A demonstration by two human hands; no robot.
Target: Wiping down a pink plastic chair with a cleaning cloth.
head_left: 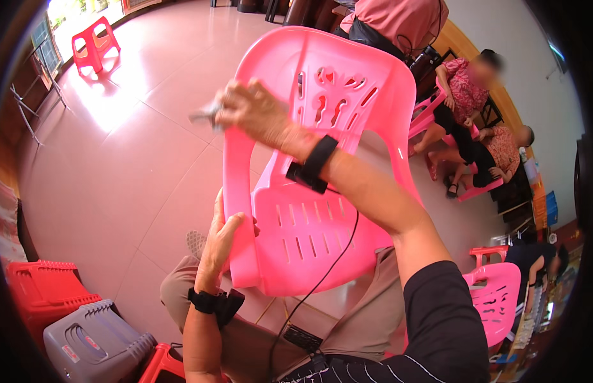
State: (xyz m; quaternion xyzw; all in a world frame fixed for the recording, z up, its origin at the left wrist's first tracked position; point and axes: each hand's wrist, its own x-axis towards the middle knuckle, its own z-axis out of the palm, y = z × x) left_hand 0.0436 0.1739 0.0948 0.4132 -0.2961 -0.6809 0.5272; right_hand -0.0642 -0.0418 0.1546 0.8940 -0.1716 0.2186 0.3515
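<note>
Before me is a pink plastic armchair [320, 258] with a slotted seat and a cut-out pattern in its backrest [282, 52]. My left hand [219, 244] grips the front part of the left armrest [238, 191], thumb on top and fingertips showing at the inner edge. Reaching across the chair, my right hand [253, 110] is over the rear of that same armrest, near the backrest. It is closed around a greyish piece, apparently a cloth [207, 116], blurred by motion. Each wrist wears a black strap with a small device; a thin cable hangs from the right one.
At lower left stand stacked red stools [47, 292], a grey stool [93, 340] and another red stool [163, 365]. A red stool [93, 48] stands by the bright doorway. Two seated people are at right; another person bends near a pink chair [497, 301].
</note>
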